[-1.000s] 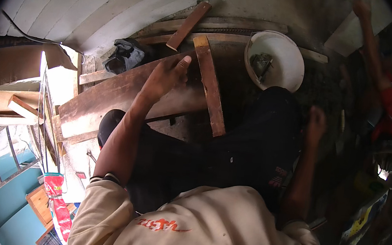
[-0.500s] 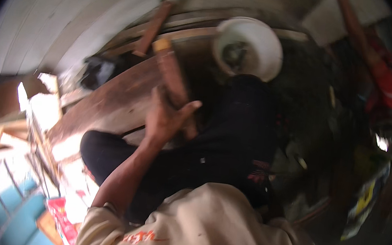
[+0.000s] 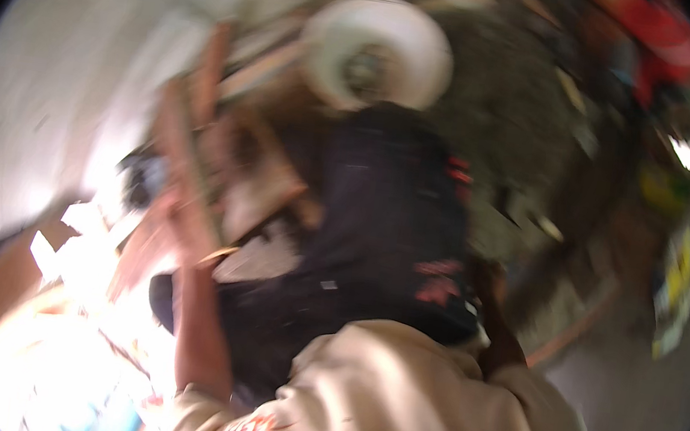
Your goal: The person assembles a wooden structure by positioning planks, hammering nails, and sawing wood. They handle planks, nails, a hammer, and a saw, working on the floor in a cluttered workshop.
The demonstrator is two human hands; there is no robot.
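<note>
My left hand (image 3: 181, 219), smeared by motion, is closed around the lower part of a long brown piece of wood (image 3: 184, 140) to the left of my legs. A yellow edge shows beside my wrist, at the wood's near end. Just right of it lie other brown wooden pieces (image 3: 260, 171), tilted and overlapping. My right hand (image 3: 487, 283) is low beside my right thigh, dark and blurred; its fingers cannot be made out, nor whether it holds anything.
A white bucket (image 3: 433, 58) with something grey inside stands beyond my knee. A pale wall (image 3: 50, 93) rises at left, with a dark plastic bag (image 3: 141, 178) near its foot. Someone in red (image 3: 667, 48) is at far right. A yellow-marked packet (image 3: 678, 282) lies at right.
My left hand has moved left with the long wooden piece. The view has swung, so the bucket sits further left. My right hand has come into sight by my thigh.
</note>
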